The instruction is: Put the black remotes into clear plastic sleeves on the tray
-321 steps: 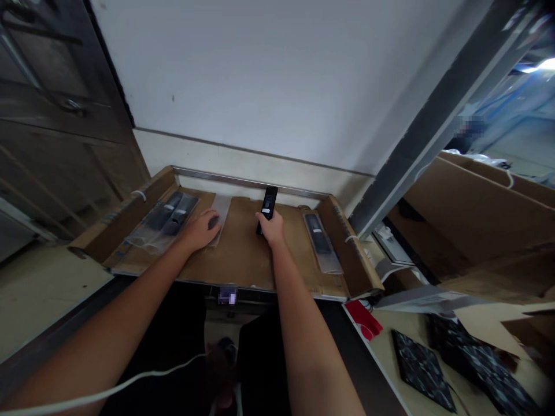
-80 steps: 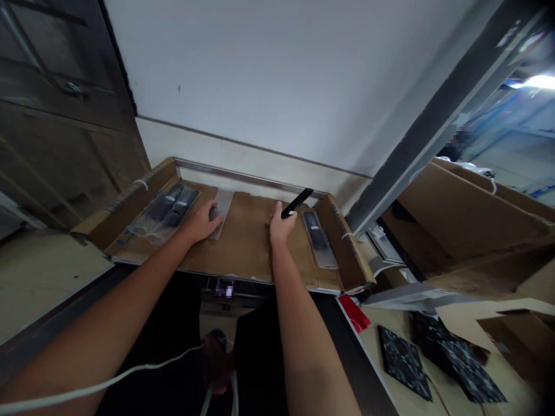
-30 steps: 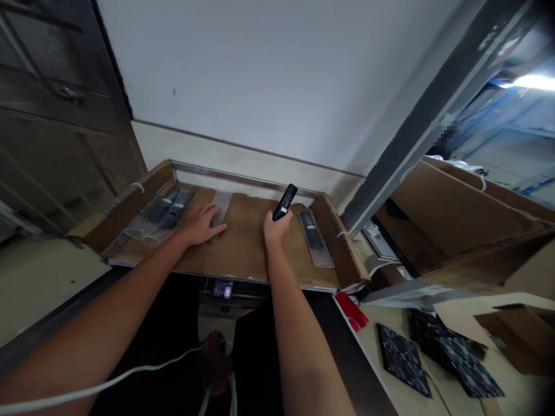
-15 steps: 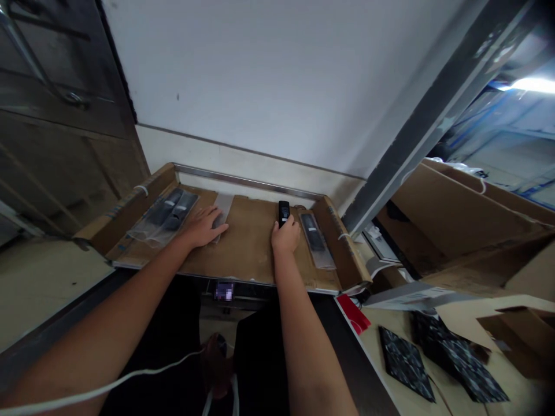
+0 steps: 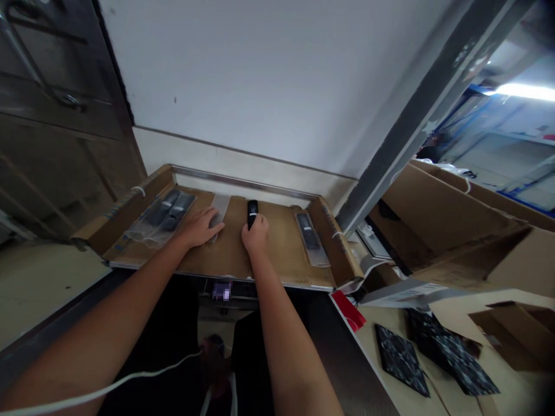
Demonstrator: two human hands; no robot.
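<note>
My right hand (image 5: 256, 232) is wrapped round the lower end of a slim black handheld device (image 5: 252, 209), shaped like a remote control with a small pale label. It is above the middle of a cardboard-lined tray (image 5: 277, 263). My left hand (image 5: 200, 227) lies with fingers stretched and thumb apart on a frosted plastic sleeve (image 5: 220, 207), partly covering it. Left of that hand, clear bags (image 5: 150, 222) hold dark, similarly long devices with pale labels. Another bagged dark device (image 5: 310, 234) rests by the tray's right wall.
Cardboard walls (image 5: 336, 240) bound the tray's sides, and a white wall (image 5: 260, 75) rises behind. At right stand a large open carton (image 5: 451, 225) and dark patterned flat pieces (image 5: 401, 355). A white cable (image 5: 143, 374) crosses below my left arm.
My right hand has carried the black device leftward across the tray, nearer my left hand. The left hand stays on the plastic sleeve. The view has shifted slightly.
</note>
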